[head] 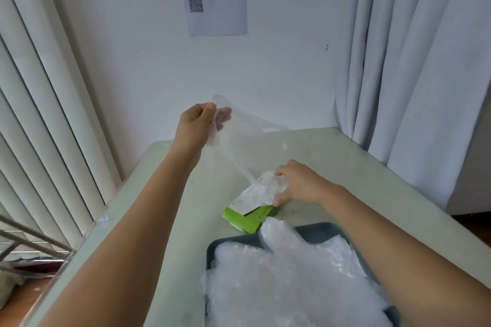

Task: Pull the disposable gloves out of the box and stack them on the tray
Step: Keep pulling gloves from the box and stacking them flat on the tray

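Pale green table point(332, 151), green box point(248, 216), dark tray point(318, 231) on it

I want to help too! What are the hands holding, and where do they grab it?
The left hand pinches a clear glove at its upper end; the right hand grips the green box by its far end.

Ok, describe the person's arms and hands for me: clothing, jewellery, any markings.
Both arms are bare: no sleeve covers the left forearm or the right forearm as far as the frame shows. The left hand and right hand wear no gloves. No watch, bracelet or band shows at either wrist, and no ring or marking is visible, though some fingers are hidden.
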`<state>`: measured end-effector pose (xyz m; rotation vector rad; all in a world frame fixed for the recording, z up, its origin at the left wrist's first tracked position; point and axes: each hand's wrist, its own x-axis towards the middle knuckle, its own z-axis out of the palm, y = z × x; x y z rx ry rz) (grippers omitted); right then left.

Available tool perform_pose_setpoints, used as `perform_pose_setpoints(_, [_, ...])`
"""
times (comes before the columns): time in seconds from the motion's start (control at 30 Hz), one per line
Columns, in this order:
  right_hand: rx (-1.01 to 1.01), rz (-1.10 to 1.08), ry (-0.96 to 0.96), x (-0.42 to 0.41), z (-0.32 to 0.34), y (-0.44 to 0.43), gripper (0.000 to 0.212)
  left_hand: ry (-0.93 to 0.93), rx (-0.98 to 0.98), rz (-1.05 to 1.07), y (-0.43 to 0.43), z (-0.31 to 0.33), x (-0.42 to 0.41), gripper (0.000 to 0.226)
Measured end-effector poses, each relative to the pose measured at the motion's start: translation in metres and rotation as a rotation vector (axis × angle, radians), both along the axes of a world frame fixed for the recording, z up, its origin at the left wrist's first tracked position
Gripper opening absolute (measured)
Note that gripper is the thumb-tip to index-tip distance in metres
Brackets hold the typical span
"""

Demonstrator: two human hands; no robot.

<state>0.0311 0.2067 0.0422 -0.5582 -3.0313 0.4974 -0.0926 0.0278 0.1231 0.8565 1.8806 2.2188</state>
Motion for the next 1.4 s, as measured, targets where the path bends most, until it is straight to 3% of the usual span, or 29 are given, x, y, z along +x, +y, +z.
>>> perform_pose_setpoints(0.07, [0.012, 0.017, -0.039, 0.006, 0.019, -0.003, 0.092, -0.112, 0.074, 0.025, -0.001, 0.009, 0.000, 0.022])
perform_pose_setpoints(0.13, [-0.010, -0.012, 0.008, 0.013, 0.041, -0.005, 0.097, -0.281, 0.147, -0.010, 0.000, 0.022, 0.004, 0.024])
perform_pose_setpoints(0.23, [-0.147, -0.158, 0.474, 0.033, 0.076, -0.016, 0.078, -0.406, 0.189, -0.061, -0.004, 0.038, 0.019, 0.039])
perform_pose_setpoints(0.3, [-0.461, -0.107, 0.762, 0.048, 0.093, -0.031, 0.057, -0.442, 0.248, -0.128, -0.010, 0.043, 0.036, 0.038])
perform_pose_setpoints(0.37, [-0.756, 0.085, 0.725, 0.060, 0.102, -0.051, 0.063, -0.469, 0.284, -0.218, -0.014, 0.044, 0.056, 0.029])
perform_pose_setpoints(0.4, [-0.732, 0.164, 0.666, 0.066, 0.103, -0.059, 0.072, -0.472, 0.266, -0.266, -0.014, 0.044, 0.065, 0.023])
perform_pose_setpoints(0.5, [-0.346, 0.266, 0.674, 0.082, 0.108, -0.069, 0.099, -0.347, 0.037, -0.396, -0.013, 0.046, 0.087, 0.019])
perform_pose_setpoints(0.6, [-0.120, 0.327, 0.665, 0.105, 0.122, -0.077, 0.112, -0.190, -0.249, -0.525, -0.018, 0.051, 0.106, 0.015])
perform_pose_setpoints(0.67, [-0.030, 0.418, 0.684, 0.115, 0.127, -0.083, 0.095, -0.114, -0.349, -0.595, -0.018, 0.052, 0.120, 0.010])
perform_pose_setpoints(0.8, [0.040, 0.428, 0.914, 0.129, 0.128, -0.083, 0.017, -0.097, -0.349, -0.719, -0.011, 0.047, 0.149, 0.015])
perform_pose_setpoints(0.93, [-0.141, 0.198, 0.865, 0.152, 0.123, -0.070, 0.015, -0.246, -0.259, -0.893, -0.011, 0.034, 0.165, 0.041])
perform_pose_setpoints(1.03, [-0.275, 0.087, 0.769, 0.165, 0.116, -0.057, 0.008, -0.180, -0.430, -0.979, -0.014, 0.017, 0.163, 0.063])
perform_pose_setpoints(1.1, [-0.382, -0.002, 0.760, 0.169, 0.109, -0.045, 0.007, -0.109, -0.519, -1.004, -0.014, 0.004, 0.164, 0.045])
perform_pose_setpoints(1.2, [-0.583, -0.168, 0.781, 0.171, 0.096, -0.029, 0.011, -0.214, -0.545, -0.979, -0.011, -0.013, 0.164, 0.005])
perform_pose_setpoints(1.27, [-0.646, -0.250, 0.759, 0.168, 0.079, -0.022, 0.013, -0.334, -0.518, -0.904, -0.009, -0.024, 0.159, 0.019])
perform_pose_setpoints(1.4, [-0.658, -0.327, 0.560, 0.161, 0.037, -0.018, 0.015, -0.417, -0.610, -0.770, -0.020, -0.040, 0.142, 0.020])
